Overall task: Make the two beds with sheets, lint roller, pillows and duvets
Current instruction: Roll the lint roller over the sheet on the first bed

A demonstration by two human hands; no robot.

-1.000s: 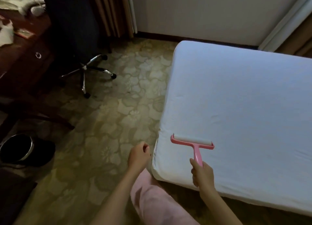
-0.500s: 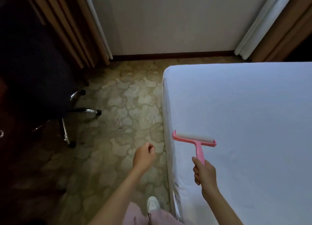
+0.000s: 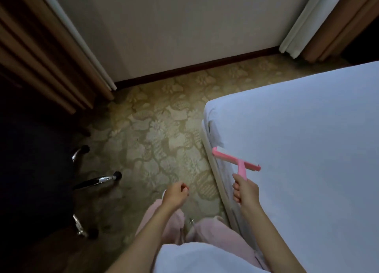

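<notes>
A bed (image 3: pixel 307 145) covered with a smooth white fitted sheet fills the right side of the head view. My right hand (image 3: pixel 245 191) grips the handle of a pink lint roller (image 3: pixel 235 160), whose white roll rests on the sheet right at the bed's left edge, near the corner. My left hand (image 3: pixel 176 193) hangs over the carpet to the left of the bed, fingers curled in a loose fist with nothing in it. No pillows or duvets are in view.
A patterned carpet (image 3: pixel 155 133) runs between the bed and a dark office chair (image 3: pixel 41 180) with chrome legs on the left. Brown curtains (image 3: pixel 41 53) hang at the far left and far right, with a pale wall (image 3: pixel 184 26) between them.
My view has turned and shifted so the bed sits further right. The lint roller now lies at the bed's left edge, tilted, instead of on the sheet's surface. Both hands keep their grips.
</notes>
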